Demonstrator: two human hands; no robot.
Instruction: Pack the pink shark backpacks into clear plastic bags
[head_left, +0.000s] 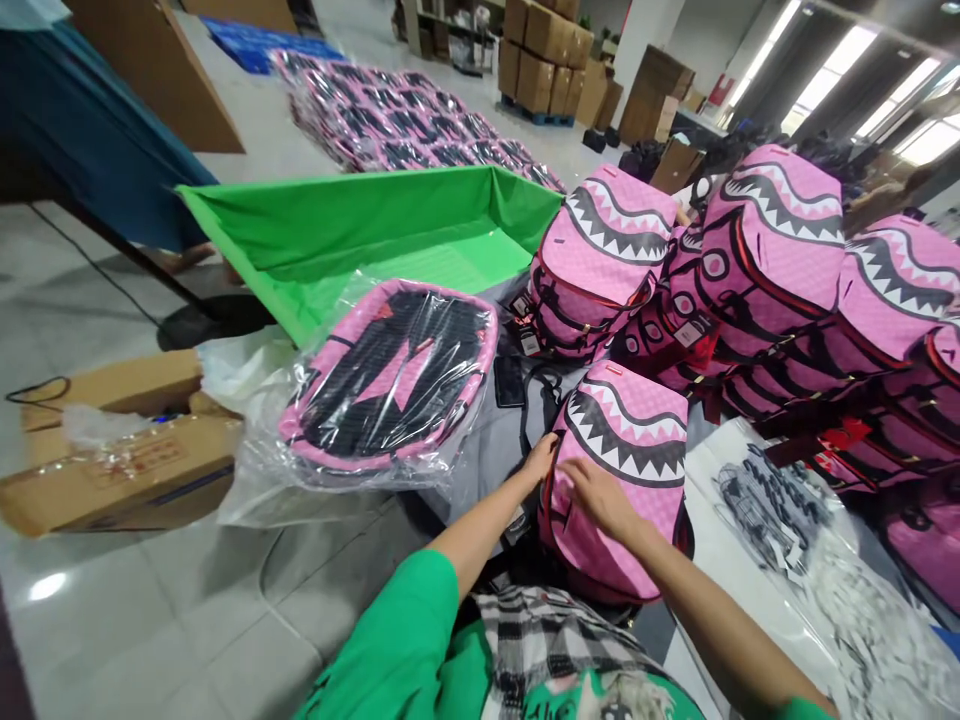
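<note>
A pink backpack with a black-and-white shark-mouth print lies in front of me, its printed face up. My left hand is closed on its left edge, with the fingertips partly hidden at the dark side. Just right of it, my right hand rests on the pink face near the same edge, fingers bent and apart. Left of my hands lies another pink-and-black backpack, back panel up, inside a clear plastic bag. A dark phone-like rectangle lies between the two.
Finished-looking pink backpacks are stacked at the right. A green fabric-lined bin stands ahead, with rows of bagged backpacks on the floor behind. Open cardboard box sits left. Bagged dark cords lie on the right.
</note>
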